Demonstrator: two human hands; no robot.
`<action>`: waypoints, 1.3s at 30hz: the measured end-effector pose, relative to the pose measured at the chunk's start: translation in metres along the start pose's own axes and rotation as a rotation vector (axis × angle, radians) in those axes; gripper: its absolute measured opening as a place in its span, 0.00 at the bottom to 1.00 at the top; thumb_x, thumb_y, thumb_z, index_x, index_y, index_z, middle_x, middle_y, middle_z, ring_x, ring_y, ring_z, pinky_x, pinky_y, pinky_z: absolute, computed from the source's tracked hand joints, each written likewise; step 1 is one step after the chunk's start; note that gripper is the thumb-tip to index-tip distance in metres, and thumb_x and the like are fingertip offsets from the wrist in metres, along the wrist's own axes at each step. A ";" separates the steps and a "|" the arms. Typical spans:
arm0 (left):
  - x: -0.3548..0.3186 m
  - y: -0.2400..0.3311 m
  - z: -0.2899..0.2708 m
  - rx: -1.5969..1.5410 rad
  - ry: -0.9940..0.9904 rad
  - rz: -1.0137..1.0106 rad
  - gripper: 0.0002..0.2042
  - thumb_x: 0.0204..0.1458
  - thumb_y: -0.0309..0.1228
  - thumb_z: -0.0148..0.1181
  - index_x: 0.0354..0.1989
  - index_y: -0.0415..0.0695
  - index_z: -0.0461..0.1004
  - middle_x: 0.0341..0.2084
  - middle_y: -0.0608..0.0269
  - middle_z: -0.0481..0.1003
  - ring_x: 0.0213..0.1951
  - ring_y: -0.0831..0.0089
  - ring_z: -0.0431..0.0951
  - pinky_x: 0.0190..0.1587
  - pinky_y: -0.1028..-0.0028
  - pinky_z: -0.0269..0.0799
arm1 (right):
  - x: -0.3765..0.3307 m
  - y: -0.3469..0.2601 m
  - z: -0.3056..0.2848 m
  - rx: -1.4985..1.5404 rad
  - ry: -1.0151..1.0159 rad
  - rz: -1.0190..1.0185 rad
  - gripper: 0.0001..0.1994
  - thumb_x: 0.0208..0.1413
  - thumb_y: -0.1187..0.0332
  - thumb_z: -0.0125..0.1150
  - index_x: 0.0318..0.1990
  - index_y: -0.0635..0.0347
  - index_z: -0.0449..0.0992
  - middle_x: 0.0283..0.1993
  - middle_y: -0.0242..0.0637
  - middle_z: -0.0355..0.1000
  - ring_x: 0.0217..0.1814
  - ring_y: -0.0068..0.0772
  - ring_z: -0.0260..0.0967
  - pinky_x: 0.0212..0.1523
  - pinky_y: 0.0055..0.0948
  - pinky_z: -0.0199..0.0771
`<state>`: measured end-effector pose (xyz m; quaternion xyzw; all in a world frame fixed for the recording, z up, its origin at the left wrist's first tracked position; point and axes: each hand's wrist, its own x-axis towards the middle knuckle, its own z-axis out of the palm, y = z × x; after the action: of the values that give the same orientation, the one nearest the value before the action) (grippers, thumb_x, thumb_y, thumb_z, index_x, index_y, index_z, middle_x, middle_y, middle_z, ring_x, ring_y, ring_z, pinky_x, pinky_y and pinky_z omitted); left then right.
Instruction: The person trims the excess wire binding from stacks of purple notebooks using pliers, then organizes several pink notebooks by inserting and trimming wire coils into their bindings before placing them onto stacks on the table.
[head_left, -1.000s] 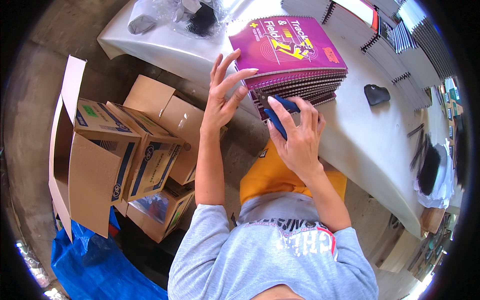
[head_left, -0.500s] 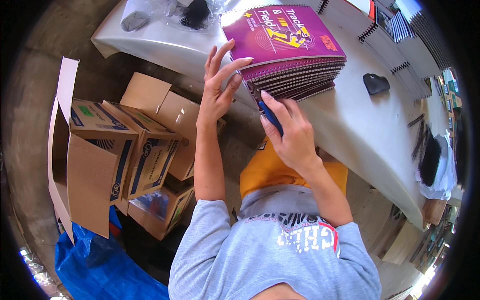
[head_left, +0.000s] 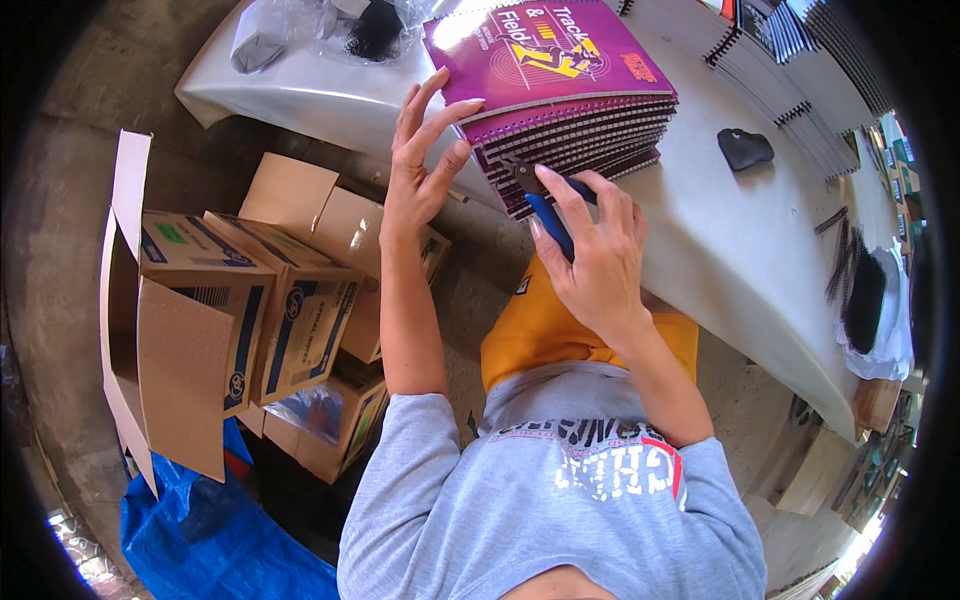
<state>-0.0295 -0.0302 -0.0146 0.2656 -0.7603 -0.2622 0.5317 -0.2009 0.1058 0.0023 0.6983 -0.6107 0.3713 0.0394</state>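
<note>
A stack of purple-covered spiral notebooks (head_left: pixel 555 65) lies at the table's near edge, with dark coil bindings facing me. My left hand (head_left: pixel 420 170) rests its spread fingertips on the left corner of the top notebook, thumb apart and nothing gripped. Blue-handled wire cutters (head_left: pixel 548 225) are held in my right hand (head_left: pixel 602 250), fingers around the parted handles. Their dark jaws point at the left end of the coils, low on the stack; whether they touch a coil I cannot tell.
The white-covered table (head_left: pixel 700 240) bears a black pouch-like object (head_left: pixel 745 149), more spiral-bound stacks (head_left: pixel 780 95) and loose black coils (head_left: pixel 862 300) on the right. Clear plastic bags (head_left: pixel 345 40) lie at its far left. Open cardboard boxes (head_left: pixel 185 350) and a blue tarp (head_left: pixel 215 540) sit left of me.
My right hand has shifted slightly right, and the cutters' jaws and parted handles now show. My left hand has slid a little left and down, its fingers still spread.
</note>
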 end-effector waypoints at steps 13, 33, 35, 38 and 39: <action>0.001 0.000 -0.001 -0.012 -0.011 0.022 0.16 0.50 0.37 0.59 0.47 0.47 0.76 0.60 0.51 0.60 0.61 0.55 0.60 0.60 0.60 0.55 | 0.008 -0.004 0.000 0.812 -0.298 0.424 0.19 0.55 0.58 0.53 0.54 0.49 0.66 0.36 0.40 0.68 0.31 0.42 0.69 0.31 0.35 0.70; 0.002 0.003 0.000 -0.053 -0.043 0.023 0.16 0.50 0.32 0.58 0.48 0.46 0.75 0.61 0.52 0.58 0.63 0.57 0.57 0.63 0.61 0.51 | 0.004 -0.007 -0.003 1.068 -0.420 0.669 0.18 0.57 0.60 0.52 0.54 0.52 0.66 0.38 0.41 0.68 0.33 0.46 0.69 0.35 0.36 0.68; -0.002 0.000 -0.002 -0.066 -0.037 0.003 0.16 0.50 0.32 0.58 0.48 0.46 0.75 0.61 0.52 0.58 0.63 0.58 0.57 0.63 0.60 0.51 | 0.005 -0.011 -0.003 1.365 -0.556 0.918 0.20 0.56 0.57 0.52 0.54 0.53 0.65 0.39 0.43 0.68 0.34 0.48 0.68 0.36 0.41 0.69; 0.002 0.002 0.001 -0.078 -0.037 -0.002 0.16 0.50 0.32 0.58 0.48 0.45 0.75 0.61 0.52 0.58 0.63 0.58 0.57 0.63 0.59 0.50 | -0.015 -0.005 0.010 0.372 -0.094 0.200 0.21 0.55 0.57 0.52 0.56 0.50 0.65 0.43 0.42 0.65 0.44 0.48 0.65 0.45 0.44 0.64; 0.001 0.003 0.000 -0.072 -0.038 -0.001 0.16 0.50 0.32 0.58 0.48 0.45 0.75 0.61 0.52 0.58 0.63 0.58 0.57 0.63 0.59 0.50 | -0.016 -0.007 0.006 0.172 -0.097 0.182 0.22 0.54 0.57 0.54 0.56 0.47 0.65 0.47 0.41 0.63 0.50 0.45 0.61 0.51 0.44 0.57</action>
<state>-0.0301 -0.0285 -0.0124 0.2416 -0.7602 -0.2949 0.5261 -0.1910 0.1175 -0.0085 0.6578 -0.6388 0.3901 -0.0840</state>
